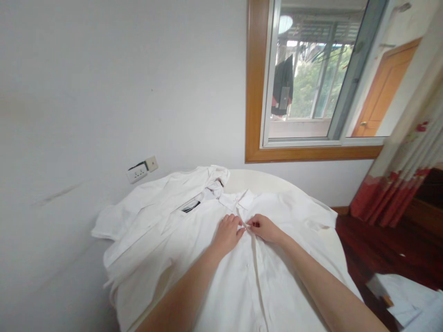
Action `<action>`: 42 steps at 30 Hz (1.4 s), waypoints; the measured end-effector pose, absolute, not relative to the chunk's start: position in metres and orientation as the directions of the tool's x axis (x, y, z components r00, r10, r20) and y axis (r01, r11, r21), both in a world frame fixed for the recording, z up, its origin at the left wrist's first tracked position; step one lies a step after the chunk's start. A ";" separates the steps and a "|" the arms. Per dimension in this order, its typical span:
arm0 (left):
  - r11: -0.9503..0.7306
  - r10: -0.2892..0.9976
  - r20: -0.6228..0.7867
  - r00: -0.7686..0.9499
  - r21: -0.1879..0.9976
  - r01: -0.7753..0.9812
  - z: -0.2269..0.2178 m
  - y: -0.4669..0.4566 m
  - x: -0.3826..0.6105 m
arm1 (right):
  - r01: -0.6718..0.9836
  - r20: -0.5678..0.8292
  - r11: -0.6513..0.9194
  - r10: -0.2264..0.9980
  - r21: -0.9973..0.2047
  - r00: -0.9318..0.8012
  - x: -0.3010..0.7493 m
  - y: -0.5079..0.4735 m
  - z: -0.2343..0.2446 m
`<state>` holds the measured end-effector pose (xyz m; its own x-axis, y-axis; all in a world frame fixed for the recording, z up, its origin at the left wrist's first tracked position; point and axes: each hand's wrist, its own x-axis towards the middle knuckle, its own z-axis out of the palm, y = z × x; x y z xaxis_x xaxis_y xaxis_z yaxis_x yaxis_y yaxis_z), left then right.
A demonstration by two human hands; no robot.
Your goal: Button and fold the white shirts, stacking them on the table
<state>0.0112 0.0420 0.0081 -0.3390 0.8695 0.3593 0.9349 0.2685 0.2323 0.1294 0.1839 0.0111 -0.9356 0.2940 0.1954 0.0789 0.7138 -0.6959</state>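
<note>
A white shirt (277, 258) lies spread front-up on a round white table (256, 180), collar toward the wall. My left hand (228, 233) and my right hand (265, 228) meet at the shirt's placket just below the collar. Both pinch the fabric edge where the two front halves join, fingertips almost touching. A second white shirt (162, 203) with a dark neck label lies crumpled to the left, partly under the first.
A grey wall with a socket (141, 169) stands behind the table. A wood-framed window (311, 83) is at the upper right. A red-and-cream curtain (398, 184) hangs on the right above a dark wooden floor (380, 249). White cloth (408, 295) lies at the lower right.
</note>
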 end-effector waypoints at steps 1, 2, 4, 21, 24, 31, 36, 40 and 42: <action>0.274 0.867 0.360 -0.343 0.230 0.934 0.008 0.042 0.012 | 0.086 0.201 0.717 0.306 -0.692 -0.931 0.129 0.184 0.011; 0.284 0.865 0.360 -0.351 0.227 0.932 0.008 0.042 0.012 | 0.101 0.217 0.720 0.336 -0.687 -0.917 0.128 0.183 0.011; 0.311 0.860 0.345 -0.376 0.230 0.922 0.007 0.043 0.014 | 0.143 0.263 0.713 0.427 -0.686 -0.866 0.126 0.182 0.010; 0.353 0.854 0.329 -0.404 0.204 0.913 0.007 0.047 0.016 | 0.174 -0.034 0.186 0.583 -0.967 -0.812 0.117 0.174 -0.007; 0.357 0.841 0.322 -0.434 0.273 0.893 0.006 0.048 0.013 | 0.143 -0.038 0.140 0.574 -0.980 -0.818 0.117 0.172 -0.002; 0.374 0.821 0.307 -0.481 0.345 0.861 0.002 0.050 0.008 | 0.086 -0.019 0.085 0.594 -0.993 -0.804 0.115 0.164 -0.001; 0.381 0.815 0.287 -0.503 0.390 0.839 0.000 0.052 0.005 | 0.157 -0.076 0.089 0.582 -0.984 -0.810 0.115 0.162 -0.003; 0.374 0.805 0.293 -0.516 0.425 0.824 -0.001 0.052 0.003 | 0.143 -0.069 0.083 0.579 -0.986 -0.812 0.116 0.162 -0.001; 0.375 0.798 0.294 -0.527 0.444 0.814 0.000 0.052 0.003 | 0.127 -0.079 0.044 0.574 -0.991 -0.815 0.116 0.162 -0.001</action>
